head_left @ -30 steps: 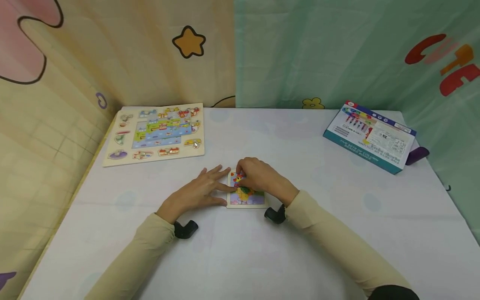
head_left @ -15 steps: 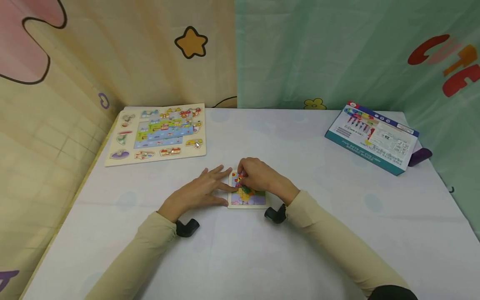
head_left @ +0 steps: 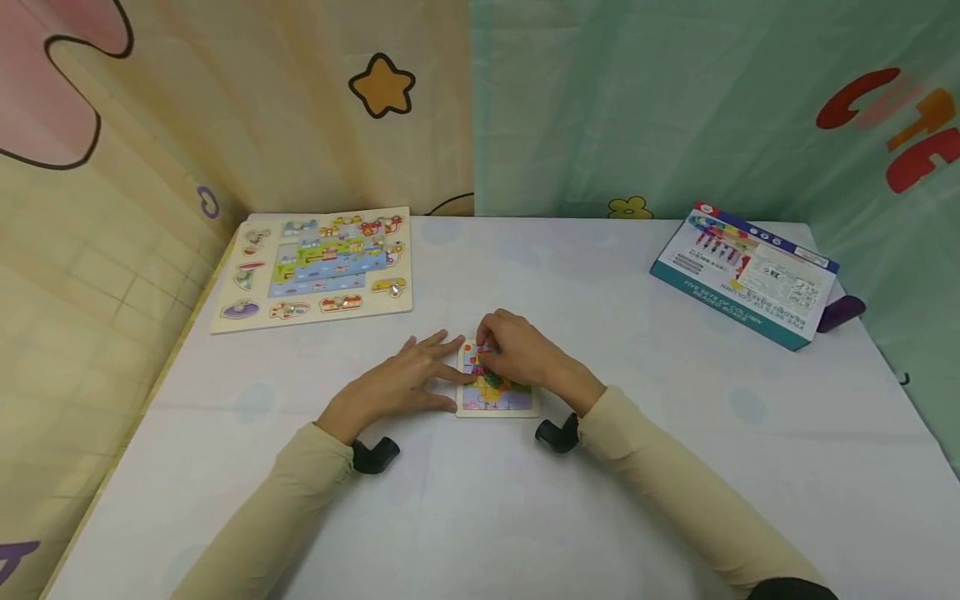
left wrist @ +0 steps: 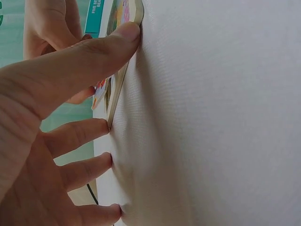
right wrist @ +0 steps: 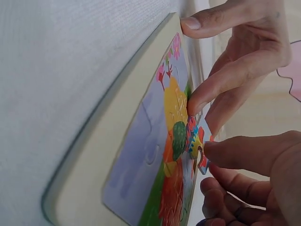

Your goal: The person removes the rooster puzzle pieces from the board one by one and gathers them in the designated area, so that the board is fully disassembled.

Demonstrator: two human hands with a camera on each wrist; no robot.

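Note:
A small jigsaw puzzle (head_left: 497, 402) with a pale wooden frame lies flat on the white table, its picture orange, green and lilac. My right hand (head_left: 521, 350) is over its upper part and pinches a colourful puzzle piece (right wrist: 194, 139) between thumb and fingers. That piece is tilted up from the board in the right wrist view. My left hand (head_left: 401, 379) is spread at the board's left side. Its thumb (left wrist: 124, 35) rests on the frame's near corner and one finger (right wrist: 200, 101) touches the picture beside the piece. The other fingertips touch the table.
At the back left lies a larger wooden puzzle board (head_left: 315, 310) with vehicle pieces and blue picture sheets on it. A flat teal and white box (head_left: 738, 275) lies at the back right, with a purple object (head_left: 840, 313) beside it. Patterned curtains (head_left: 555, 100) stand behind the table.
My right hand and wrist have shifted slightly, a little up and to the right, with the piece still pinched. The left hand keeps its place on the frame. The head view shifted slightly.

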